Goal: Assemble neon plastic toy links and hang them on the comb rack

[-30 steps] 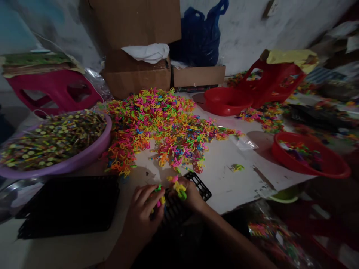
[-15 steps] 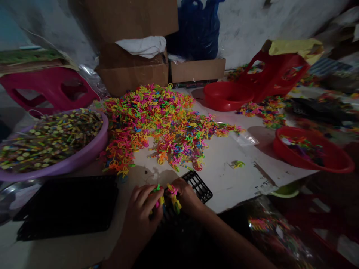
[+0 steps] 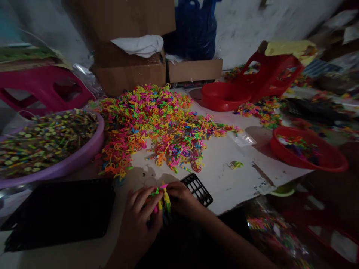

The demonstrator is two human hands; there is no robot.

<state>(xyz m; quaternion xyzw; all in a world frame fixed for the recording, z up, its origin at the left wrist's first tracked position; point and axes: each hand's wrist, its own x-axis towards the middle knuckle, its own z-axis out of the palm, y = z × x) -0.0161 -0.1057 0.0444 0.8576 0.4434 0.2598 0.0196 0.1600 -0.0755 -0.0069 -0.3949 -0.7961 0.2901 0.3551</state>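
My left hand (image 3: 140,216) and my right hand (image 3: 182,200) meet at the table's near edge over a small black plastic grid (image 3: 199,188). Both pinch a cluster of small neon plastic pieces (image 3: 162,198), yellow, pink and green, held between the fingertips. Much of the grid is hidden under my hands. Just beyond lies a big heap of the same neon plastic pieces (image 3: 157,119) on the white table (image 3: 224,179).
A purple basin (image 3: 70,160) of coloured sticks stands at the left, a black tray (image 3: 58,213) in front of it. Red bowls (image 3: 308,153) (image 3: 224,97), a red stool (image 3: 272,74), a pink stool (image 3: 45,89) and cardboard boxes (image 3: 126,71) ring the table.
My right hand has moved left and closer to my left hand, bringing the neon pieces together between the fingertips. The view has shifted slightly.
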